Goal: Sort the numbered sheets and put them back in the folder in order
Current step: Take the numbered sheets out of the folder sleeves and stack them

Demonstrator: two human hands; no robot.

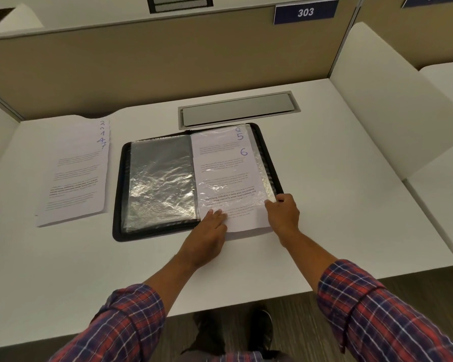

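While the sheet marked 6 (226, 176) lies on the right-hand page of the open folder (194, 178), its lower edge projects past the folder's near border onto the tabletop (351, 205), and its upper part appears to sit under the crinkled clear sleeve (262, 176); a sheet marked 5 (239, 137) shows above it, with another numeral, too blurred to read, above that. The left hand (209, 231) rests flat, fingers extended, on the sheet's lower left corner, gripping nothing. The right hand (283, 212) is at the lower right, thumb and fingers seemingly pinching the sleeve's edge or the sheet's; which one cannot be determined. The left-hand page holds an empty sleeve (160, 184) with glare across it. Just left of the folder, apart from it, a fanned stack of sheets (76, 171) lies on the tabletop; numerals 4 and 7 are legible at its top corner, the rest unclear. Judgement: the step in hand is either drawing sheet 6 from its pocket or seating it; the frame does not settle which. With numbers out of order in the stack, sorting looks unfinished. The next move calls for holding the sleeve mouth steady while the paper travels straight, as the thin plastic is likely to buckle and snag a corner.
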